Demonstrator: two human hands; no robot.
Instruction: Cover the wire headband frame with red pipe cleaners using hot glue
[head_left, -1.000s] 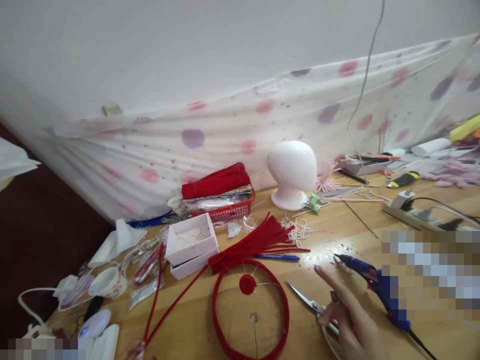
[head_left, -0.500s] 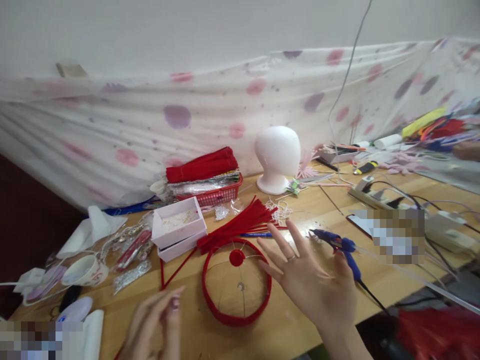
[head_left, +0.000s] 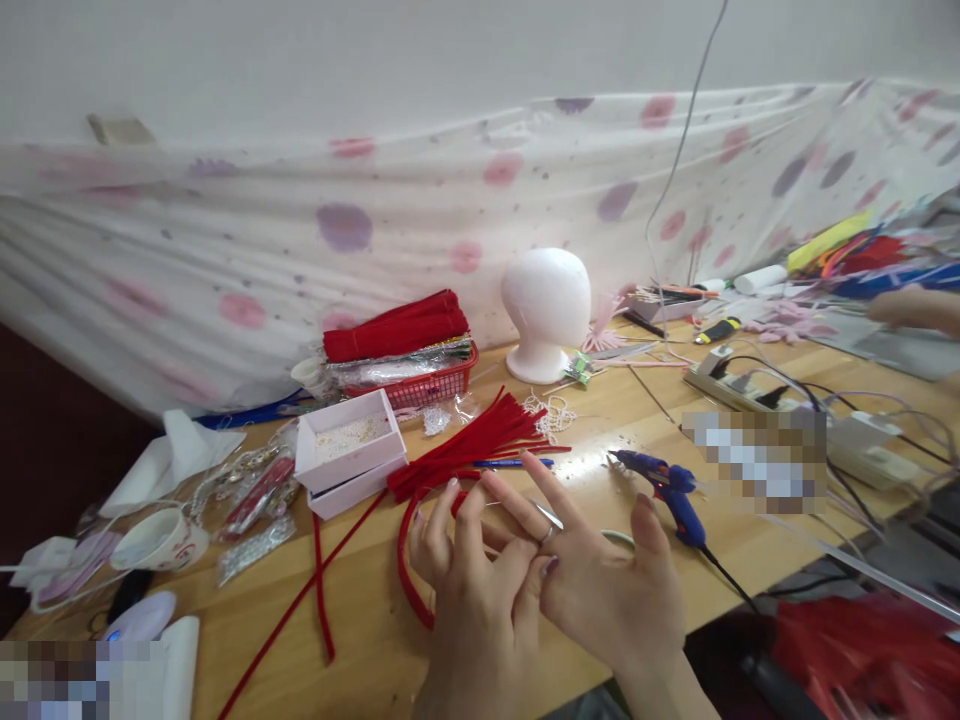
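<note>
My right hand [head_left: 611,590] is palm up over the table with its fingers spread, a ring on one of them. My left hand [head_left: 480,590] presses against it, thumb and fingers curled round its lower fingers. Beneath both hands lies a hoop wrapped in red [head_left: 412,578], its right side hidden by them. A silver blade-like tip [head_left: 547,513] and a pale curved piece show behind my right hand. To the right lies a blue glue gun [head_left: 667,490]. Red chenille stems [head_left: 472,445] and a blue pen [head_left: 510,463] lie beyond the hoop.
A white foam head [head_left: 546,310] stands at the back beside a red basket [head_left: 446,385]. White boxes [head_left: 352,485] with beads are left of centre. Power strips [head_left: 720,375] and cables lie right. Another person's hand [head_left: 911,305] is at the far right.
My left hand has moved right, from the front of the table onto the fingers of my right hand. It now covers much of the hoop. Loose red stems show at left.
</note>
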